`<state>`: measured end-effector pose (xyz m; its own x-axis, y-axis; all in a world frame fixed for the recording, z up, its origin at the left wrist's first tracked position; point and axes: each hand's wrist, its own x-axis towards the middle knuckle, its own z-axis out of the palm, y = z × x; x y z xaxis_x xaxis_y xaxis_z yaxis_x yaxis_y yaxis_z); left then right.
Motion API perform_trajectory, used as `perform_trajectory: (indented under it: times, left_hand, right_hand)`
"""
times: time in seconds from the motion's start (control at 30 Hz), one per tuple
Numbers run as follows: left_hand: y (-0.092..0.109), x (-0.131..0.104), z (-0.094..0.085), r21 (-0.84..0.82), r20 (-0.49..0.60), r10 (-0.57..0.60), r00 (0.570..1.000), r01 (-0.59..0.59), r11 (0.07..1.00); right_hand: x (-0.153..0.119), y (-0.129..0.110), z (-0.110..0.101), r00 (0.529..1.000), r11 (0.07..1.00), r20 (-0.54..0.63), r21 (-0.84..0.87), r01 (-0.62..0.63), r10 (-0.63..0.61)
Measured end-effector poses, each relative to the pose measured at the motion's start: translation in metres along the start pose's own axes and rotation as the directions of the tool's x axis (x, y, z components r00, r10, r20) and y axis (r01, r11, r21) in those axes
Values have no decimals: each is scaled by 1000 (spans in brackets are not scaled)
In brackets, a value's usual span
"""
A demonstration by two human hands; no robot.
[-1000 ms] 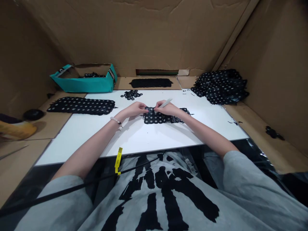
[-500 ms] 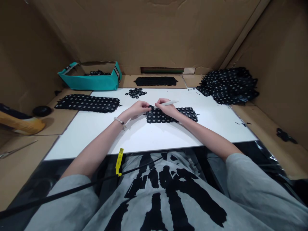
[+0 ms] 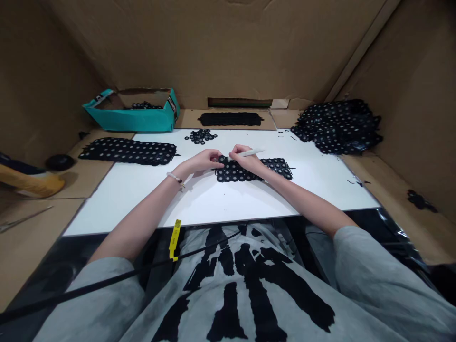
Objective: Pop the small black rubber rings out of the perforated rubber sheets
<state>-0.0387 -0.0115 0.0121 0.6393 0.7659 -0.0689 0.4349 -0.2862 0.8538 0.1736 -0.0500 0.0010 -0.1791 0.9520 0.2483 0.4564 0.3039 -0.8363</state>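
Pinched between your right hand's (image 3: 245, 159) thumb and fingers, a slim white pen-shaped tool (image 3: 254, 152) slants across the far edge of a black dotted sheet (image 3: 235, 175), while your left hand (image 3: 204, 161) grasps the sheet's far left corner between thumb and forefinger. The tool's long axis runs mostly sideways: its working end points left, down at the sheet near your left fingertips, and its tapered tail rises to the right, clear of your knuckles. The tip is partly lost among your fingers and too small to make out.

Beneath your hands, the sheet lies flat near the middle of a white board (image 3: 178, 204), its long axis running left to right, roughly in line with the board's near edge. Row upon row of round black cells with pale grey centers cover it, and a thin dark spur juts from each short end; your right hand and wrist cover part of its middle.

Just beyond, loose black rings (image 3: 201, 137) sit in a small heap. To your left lies a similar dotted strip (image 3: 128, 151), below a teal-sided box (image 3: 138, 121) with more small black pieces inside; at far right, a pile of dotted sheets (image 3: 338, 126) overlaps the board's corner.
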Motion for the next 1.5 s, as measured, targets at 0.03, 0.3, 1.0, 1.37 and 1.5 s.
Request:
perform_trajectory:
  times: [0.03,0.3,1.0,1.37,1.5]
  left_hand:
    - [-1,0,0,15,-4,3,1000,-3,1000]
    - [-5,2,-1,146,-24,-5,1000,9,989]
    - [7,-5,-3,-282,109,-163,981,188,941]
    - [24,-13,-15,330,91,-153,984,115,937]
    - [27,-14,-15,354,113,-180,977,130,926]
  right_hand:
    - [0,0,-1,1000,1000,19,17,-10,10]
    - [-3,-2,1,995,997,102,-82,0,8]
    - [-7,-4,13,1000,941,14,-340,1,4]
    - [-5,-4,4,1000,1000,14,-22,-6,6]
    - [-6,-5,2,994,996,83,-45,-72,75]
